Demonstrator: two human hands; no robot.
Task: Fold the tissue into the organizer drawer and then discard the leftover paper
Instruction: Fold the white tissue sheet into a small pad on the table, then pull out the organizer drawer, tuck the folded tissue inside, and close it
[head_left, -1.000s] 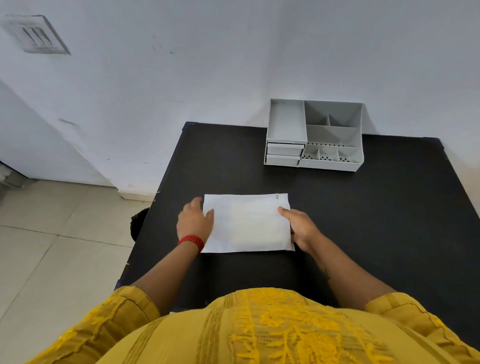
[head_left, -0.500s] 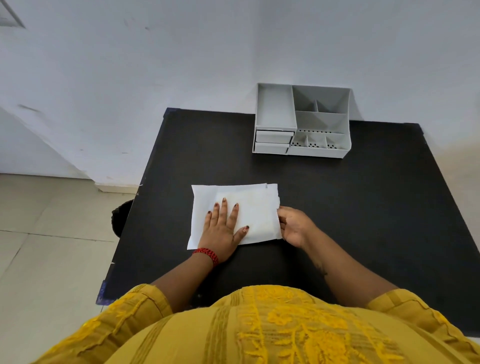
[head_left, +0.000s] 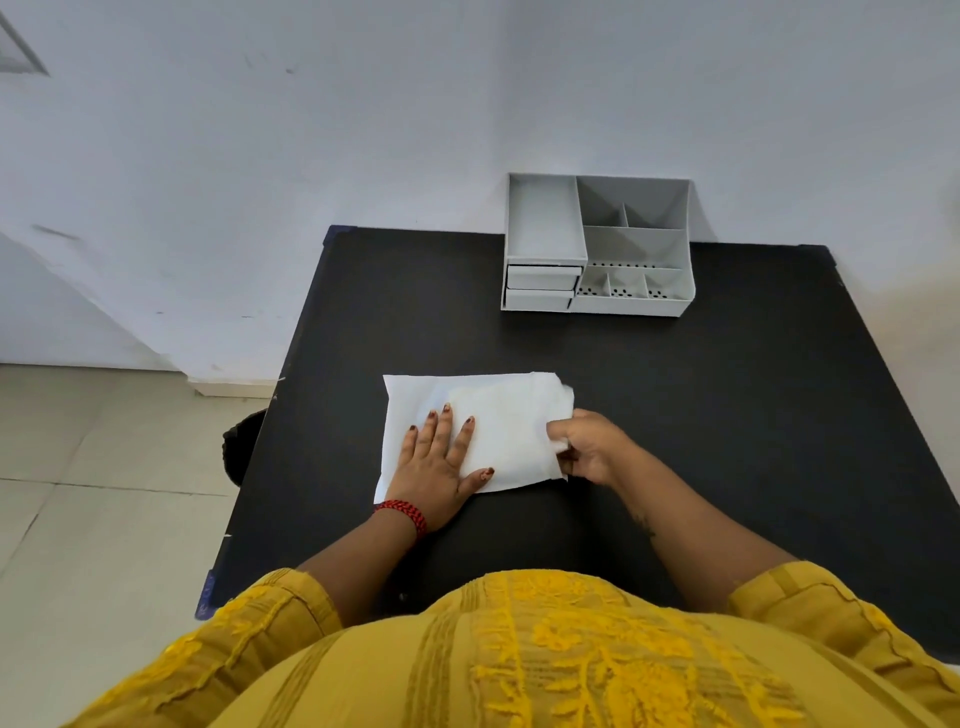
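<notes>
**Most of the job remains**

Tissue lies flat under the spread, open left hand; right hand fingers pinch its right edge. Beyond the fingertips, the organizer has both drawers shut; nothing discarded.

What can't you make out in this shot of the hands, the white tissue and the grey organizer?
1. Head view: inside the two closed drawers of the grey plastic organizer, hidden by their fronts.
2. The white tissue's near-left part, covered by the flat left hand.
3. How many layers the right hand pinches; its fingers cover the edge.
4. The dark object beside the black table, hidden by the table's edge.
</notes>
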